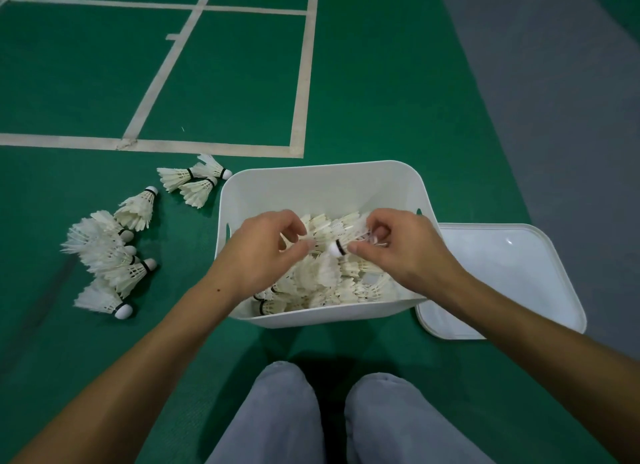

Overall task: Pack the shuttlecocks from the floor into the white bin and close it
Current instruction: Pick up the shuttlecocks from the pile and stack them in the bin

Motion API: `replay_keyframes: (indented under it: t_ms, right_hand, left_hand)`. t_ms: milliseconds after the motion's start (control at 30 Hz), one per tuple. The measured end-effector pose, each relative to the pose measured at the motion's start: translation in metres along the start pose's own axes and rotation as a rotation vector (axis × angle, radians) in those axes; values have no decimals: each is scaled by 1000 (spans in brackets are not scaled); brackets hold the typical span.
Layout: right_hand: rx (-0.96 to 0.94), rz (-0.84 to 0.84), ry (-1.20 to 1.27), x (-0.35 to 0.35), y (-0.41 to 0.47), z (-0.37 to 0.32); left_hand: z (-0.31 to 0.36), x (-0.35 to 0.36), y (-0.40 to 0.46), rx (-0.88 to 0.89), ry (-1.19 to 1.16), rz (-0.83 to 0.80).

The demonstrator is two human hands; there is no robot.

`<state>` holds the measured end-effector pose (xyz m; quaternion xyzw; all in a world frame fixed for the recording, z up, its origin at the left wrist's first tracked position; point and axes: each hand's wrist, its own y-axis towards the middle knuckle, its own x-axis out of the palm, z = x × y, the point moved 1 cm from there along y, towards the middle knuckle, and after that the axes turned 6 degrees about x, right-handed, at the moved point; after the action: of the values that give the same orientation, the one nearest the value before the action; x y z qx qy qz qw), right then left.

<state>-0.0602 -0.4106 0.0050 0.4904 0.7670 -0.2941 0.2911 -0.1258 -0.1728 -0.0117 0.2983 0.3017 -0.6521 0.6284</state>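
- A loose pile of shuttlecocks [110,255] is seen on the green floor [225,82], left of the bin, with a smaller cluster [194,181] lying just beside the bin's far left corner; these are not yet packed.
- The left hand [266,249] is held over the white bin [325,183], its fingers curled loosely above the feathers; whether anything is pinched cannot be told.
- The bin is judged well filled with shuttlecocks already dropped in.
- A single shuttlecock [341,245] is gripped by the right hand [398,245] over the bin's middle, its cork tip turned toward the left hand.
- The step in hand is judged to be the placing of this shuttlecock; next, a release into the heap is called for, then a reach leftward to the floor pile.
- The lid [512,276] lies on the floor, touching the bin's right side, to be fitted last.
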Motion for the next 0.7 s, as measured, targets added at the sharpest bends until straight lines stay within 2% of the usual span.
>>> replay_keyframes:
  t_ms: [100,200,367,533,700]
  right_hand:
    - [102,12,-128,4,4,11]
    - [184,-74,-188,17,7,12]
    - [276,-254,-95,34,17,9]
    - [471,-415,38,43,25,11]
    - [569,-444,134,50,26,12]
  left_hand:
    - [-1,10,0,15,285,-248]
    - [-1,19,3,-1,352,-400]
    - [-3,23,13,-26,379,-438]
    - [2,30,17,-34,462,-484]
    - [4,41,21,-30,593,-448]
